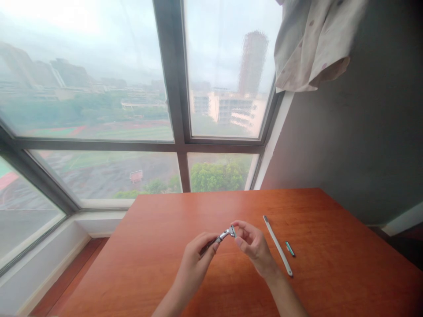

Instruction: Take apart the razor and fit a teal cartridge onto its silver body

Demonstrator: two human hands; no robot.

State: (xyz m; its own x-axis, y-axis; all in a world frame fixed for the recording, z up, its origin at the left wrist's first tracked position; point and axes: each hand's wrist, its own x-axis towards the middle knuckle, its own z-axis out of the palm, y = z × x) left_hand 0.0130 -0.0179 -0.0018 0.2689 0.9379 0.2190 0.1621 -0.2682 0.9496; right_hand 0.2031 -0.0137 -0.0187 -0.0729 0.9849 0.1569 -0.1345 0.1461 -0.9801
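A razor point(222, 237) with a silver neck is held above the table, its head tilted up to the right. My left hand point(197, 256) is closed around the dark handle. At the razor's head, the thumb and fingers of my right hand point(251, 246) pinch the blade end from both edges. To the right of my right hand lies a slim white stick point(278, 246), with a dark far tip and a small hole at its near end. Beside it is a small teal and dark strip point(290, 248) that looks like a razor cartridge.
The reddish-brown wooden table point(158, 273) reaches to large windows point(178, 110) at the back. A grey wall point(350, 145) stands on the right, with a pale spotted cloth point(310, 44) hanging high beside the window.
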